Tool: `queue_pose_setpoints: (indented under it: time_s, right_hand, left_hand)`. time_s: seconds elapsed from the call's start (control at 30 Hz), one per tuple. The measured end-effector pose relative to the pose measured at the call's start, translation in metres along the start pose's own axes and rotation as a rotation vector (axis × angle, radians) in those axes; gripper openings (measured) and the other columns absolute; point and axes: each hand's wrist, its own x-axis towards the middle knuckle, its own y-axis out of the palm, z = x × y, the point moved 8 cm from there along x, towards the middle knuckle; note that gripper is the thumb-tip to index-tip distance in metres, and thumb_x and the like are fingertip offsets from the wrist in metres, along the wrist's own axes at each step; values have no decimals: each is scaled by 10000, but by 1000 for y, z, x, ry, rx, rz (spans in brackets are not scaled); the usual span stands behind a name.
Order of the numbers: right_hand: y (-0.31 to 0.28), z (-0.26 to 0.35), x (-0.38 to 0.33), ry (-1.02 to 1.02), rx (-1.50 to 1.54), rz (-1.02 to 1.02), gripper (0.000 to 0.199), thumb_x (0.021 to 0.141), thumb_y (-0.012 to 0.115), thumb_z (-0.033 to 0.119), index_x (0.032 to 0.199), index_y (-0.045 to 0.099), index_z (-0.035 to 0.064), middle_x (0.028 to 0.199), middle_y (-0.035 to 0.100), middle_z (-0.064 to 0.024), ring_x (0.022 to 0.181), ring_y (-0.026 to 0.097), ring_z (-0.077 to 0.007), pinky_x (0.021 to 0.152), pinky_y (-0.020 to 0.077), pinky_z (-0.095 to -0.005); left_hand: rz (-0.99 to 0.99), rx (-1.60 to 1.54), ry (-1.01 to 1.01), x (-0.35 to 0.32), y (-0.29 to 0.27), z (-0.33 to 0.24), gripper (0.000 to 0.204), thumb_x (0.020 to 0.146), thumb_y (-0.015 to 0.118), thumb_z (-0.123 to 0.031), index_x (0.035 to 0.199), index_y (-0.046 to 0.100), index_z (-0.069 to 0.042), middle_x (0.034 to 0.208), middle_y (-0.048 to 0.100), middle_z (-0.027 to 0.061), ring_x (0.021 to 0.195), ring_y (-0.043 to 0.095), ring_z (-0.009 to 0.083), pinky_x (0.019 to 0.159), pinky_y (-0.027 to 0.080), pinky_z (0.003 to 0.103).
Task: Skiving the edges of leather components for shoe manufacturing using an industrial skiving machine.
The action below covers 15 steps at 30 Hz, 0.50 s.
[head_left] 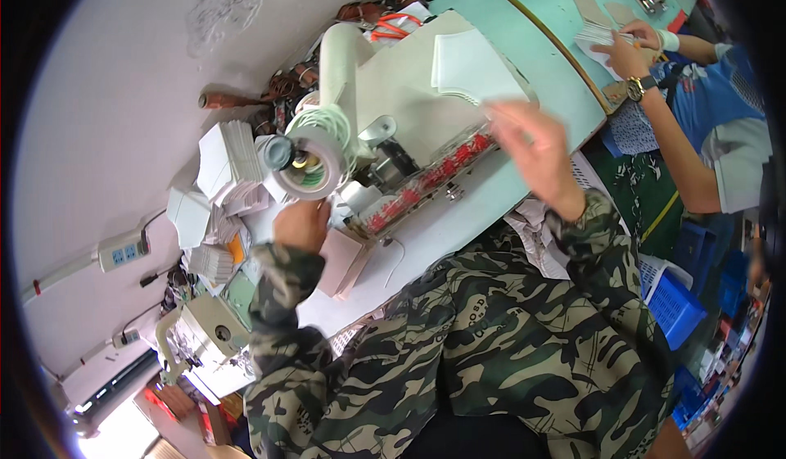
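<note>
My left hand (301,223) sits at the left end of a small bench machine (385,144), just under its big white roll (315,162), with curled fingers hidden behind the hand. A pale pink stack of cards (341,261) lies right below it, touching or nearly so. My right hand (536,152) is blurred, raised over the machine's right end, fingers spread, nothing seen in it. A stack of white sheets (473,70) lies on the beige machine top just beyond it. Both my sleeves are camouflage.
Stacks of white cards (225,160) are piled left of the machine. Orange-handled scissors (393,25) lie behind it. A co-worker's hands (626,45) handle white cards on the green table (540,41). Blue baskets (671,303) stand at the right. A wall socket strip (123,250) is at the left.
</note>
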Motion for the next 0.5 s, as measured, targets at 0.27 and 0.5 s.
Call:
queue_pose_setpoints:
  time_s: [0.27, 0.5]
  right_hand:
    - [53, 12, -20, -233, -363, 124, 349, 705, 745, 209, 1012, 639, 81, 908, 636, -77, 891, 605, -294, 793, 454, -420]
    - [101, 16, -45, -170, -72, 267, 269, 773, 733, 193, 981, 648, 46, 831, 646, -103, 764, 620, -306, 670, 487, -408]
  left_hand:
    - [115, 318, -43, -88, 55, 45, 385, 817, 681, -339, 1160, 565, -210, 1145, 583, 65, 625, 659, 309, 530, 527, 416]
    - [-143, 280, 81, -102, 51, 39, 378, 771, 722, -215, 1121, 589, -164, 1101, 588, 58, 788, 646, 256, 606, 526, 393]
